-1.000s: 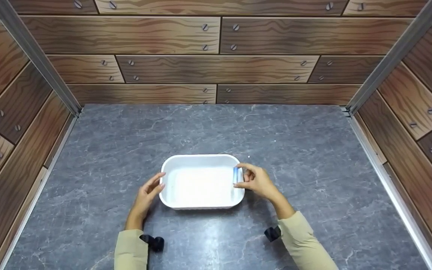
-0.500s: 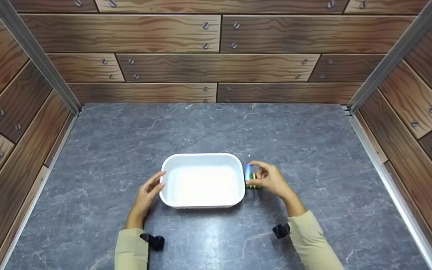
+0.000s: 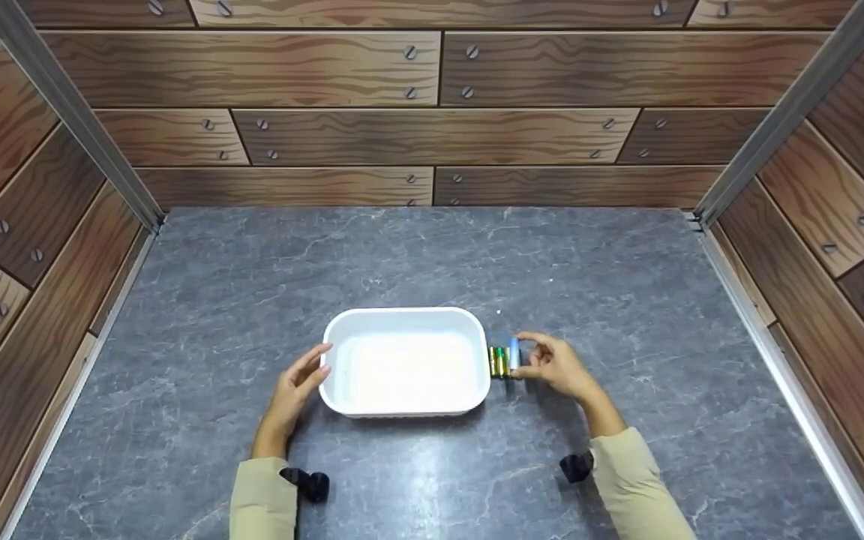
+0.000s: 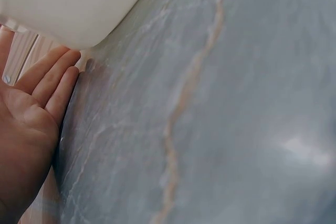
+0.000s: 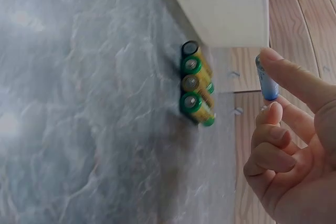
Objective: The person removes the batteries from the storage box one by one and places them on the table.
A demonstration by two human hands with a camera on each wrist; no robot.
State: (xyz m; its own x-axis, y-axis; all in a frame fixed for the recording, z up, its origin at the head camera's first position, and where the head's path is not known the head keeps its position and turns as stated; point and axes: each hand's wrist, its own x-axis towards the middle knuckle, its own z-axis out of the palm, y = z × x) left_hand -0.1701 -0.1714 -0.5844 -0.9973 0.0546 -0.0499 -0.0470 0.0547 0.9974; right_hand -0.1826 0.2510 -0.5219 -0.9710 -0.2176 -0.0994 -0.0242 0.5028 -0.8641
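Note:
A white plastic tub (image 3: 406, 413) with rounded corners sits on the grey marbled table. At its left rim rests my left hand (image 3: 286, 394), fingertips and thumb against the edge; the left wrist view shows the other fingers (image 4: 50, 74) stretched out beside the tub wall. My right hand (image 3: 558, 367) pinches a blue battery (image 5: 269, 83) between thumb and index finger, to the right of the tub. Several green and gold batteries (image 5: 197, 109) lie side by side in a row against the tub's right side. In the head view the blue battery (image 3: 514, 354) overlaps the right end of that row.
Wood-patterned walls (image 3: 432, 135) with metal corner rails (image 3: 79, 127) enclose the table at the back and sides. A small white speck (image 3: 498, 311) lies beyond the tub's right corner. Black wrist cameras (image 3: 576, 467) stick out from both sleeves.
My right hand has moved rightward with the blue battery, from over the tub's right end to the far end of the battery row, which now shows. The left hand and tub have stayed put.

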